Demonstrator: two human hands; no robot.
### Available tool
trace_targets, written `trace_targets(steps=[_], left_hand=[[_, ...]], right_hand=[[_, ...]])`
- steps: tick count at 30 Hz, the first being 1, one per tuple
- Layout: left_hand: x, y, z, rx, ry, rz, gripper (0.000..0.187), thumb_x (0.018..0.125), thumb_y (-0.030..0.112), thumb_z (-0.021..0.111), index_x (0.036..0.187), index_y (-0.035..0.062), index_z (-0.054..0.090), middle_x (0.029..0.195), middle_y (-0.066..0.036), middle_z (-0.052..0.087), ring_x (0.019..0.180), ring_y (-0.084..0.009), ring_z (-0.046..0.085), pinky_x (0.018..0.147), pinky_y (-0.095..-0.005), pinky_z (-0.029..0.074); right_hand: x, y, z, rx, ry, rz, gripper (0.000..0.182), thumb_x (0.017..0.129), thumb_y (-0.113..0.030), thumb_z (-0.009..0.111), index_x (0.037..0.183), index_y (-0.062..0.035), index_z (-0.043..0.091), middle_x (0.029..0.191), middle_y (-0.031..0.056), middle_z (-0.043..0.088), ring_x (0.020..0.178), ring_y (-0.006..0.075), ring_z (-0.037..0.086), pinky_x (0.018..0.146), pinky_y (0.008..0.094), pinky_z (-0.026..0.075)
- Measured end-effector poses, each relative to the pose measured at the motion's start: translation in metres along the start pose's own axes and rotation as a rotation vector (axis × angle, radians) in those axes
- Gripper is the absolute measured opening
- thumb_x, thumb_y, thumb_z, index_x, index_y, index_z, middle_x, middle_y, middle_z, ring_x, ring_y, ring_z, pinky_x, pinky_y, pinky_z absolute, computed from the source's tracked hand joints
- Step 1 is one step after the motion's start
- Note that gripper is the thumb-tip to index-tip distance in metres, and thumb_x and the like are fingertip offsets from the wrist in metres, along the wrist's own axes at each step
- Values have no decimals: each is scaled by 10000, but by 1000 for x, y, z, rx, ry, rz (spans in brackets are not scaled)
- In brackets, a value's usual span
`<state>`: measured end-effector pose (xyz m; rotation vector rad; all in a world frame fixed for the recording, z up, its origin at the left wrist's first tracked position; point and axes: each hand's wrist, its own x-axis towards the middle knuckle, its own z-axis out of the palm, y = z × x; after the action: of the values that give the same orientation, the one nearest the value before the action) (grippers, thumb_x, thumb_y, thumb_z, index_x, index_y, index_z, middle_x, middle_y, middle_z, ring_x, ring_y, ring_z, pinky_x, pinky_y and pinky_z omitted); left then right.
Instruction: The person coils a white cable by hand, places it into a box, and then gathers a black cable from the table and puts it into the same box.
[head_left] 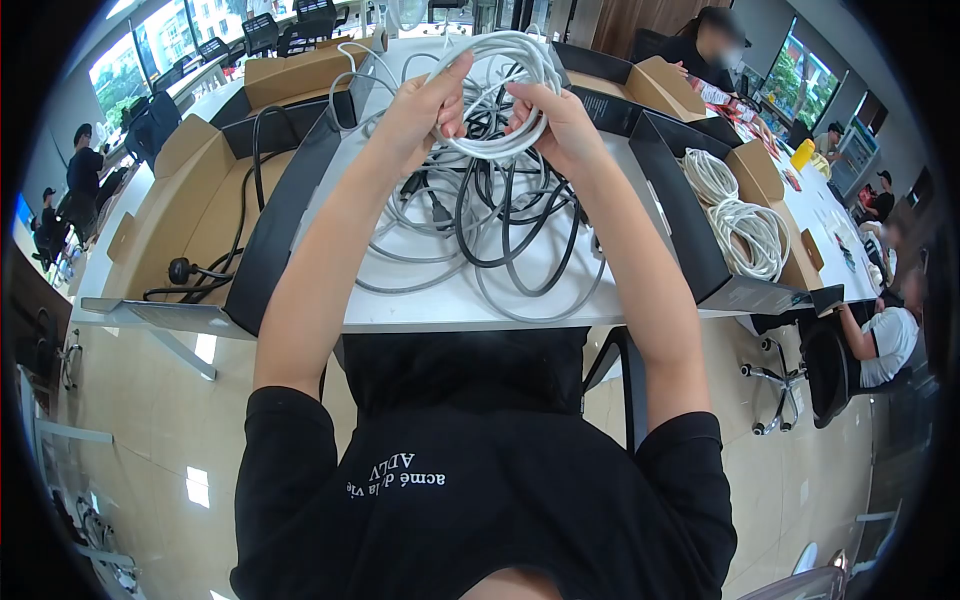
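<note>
Between my two hands I hold up a coiled white cable (545, 70), its loops gathered into a ring above the table. My left hand (432, 105) grips the ring's left side, thumb on top and fingers curled under. On the right side, my right hand (552, 118) is closed round the loops, its thumb pointing inward. Below and behind the ring lies a tangle of cables: black cable (470, 225) in wide loops and grey cable (400, 258). A dark plug or connector (440, 212) sits among them. Part of the tangle is hidden by my hands and the ring.
An open cardboard box (190, 200) at left holds a black power cable (243, 215) with a plug. At right, another box (690, 235) holds coiled white cables (745, 235). More open boxes stand behind. People sit at tables around; an office chair (835, 375) is at right.
</note>
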<state>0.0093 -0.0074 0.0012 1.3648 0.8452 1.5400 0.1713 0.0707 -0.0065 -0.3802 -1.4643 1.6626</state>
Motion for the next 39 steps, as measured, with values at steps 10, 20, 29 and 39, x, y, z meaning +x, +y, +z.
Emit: trace_targets(steps=[10, 20, 29, 39], left_hand=[[-8, 4, 8, -157, -455, 34, 730, 811, 677, 230, 689, 30, 545, 640, -107, 562, 646, -172, 581, 738, -313, 482], [-12, -3, 22, 166, -346, 119, 678, 867, 536, 371, 1286, 4, 354, 1330, -149, 352, 1250, -259, 317, 984, -390, 324], [-12, -12, 34, 160, -274, 165, 663, 841, 274, 581, 1346, 26, 230, 1321, -154, 359, 1178, -197, 397, 970, -341, 323], [-11, -35, 37, 489, -185, 444, 733, 608, 414, 770, 1152, 28, 466, 1137, -127, 495, 1067, -209, 471, 878, -342, 387]], right_hand=[[-6, -3, 8, 257, -27, -61, 240, 786, -100, 583, 620, -104, 409, 508, -48, 327, 425, 62, 295, 410, 237, 301], [-5, -8, 6, 216, 238, -399, 224, 808, -116, 558, 648, -93, 403, 504, -34, 312, 428, 64, 294, 435, 240, 284], [-8, -9, 11, 244, 372, -434, 260, 813, -123, 553, 640, -97, 361, 513, -23, 299, 456, 79, 312, 459, 253, 315], [-17, -3, 40, 637, 190, -215, 282, 850, -203, 501, 648, -110, 328, 557, -10, 326, 521, 97, 365, 510, 254, 405]])
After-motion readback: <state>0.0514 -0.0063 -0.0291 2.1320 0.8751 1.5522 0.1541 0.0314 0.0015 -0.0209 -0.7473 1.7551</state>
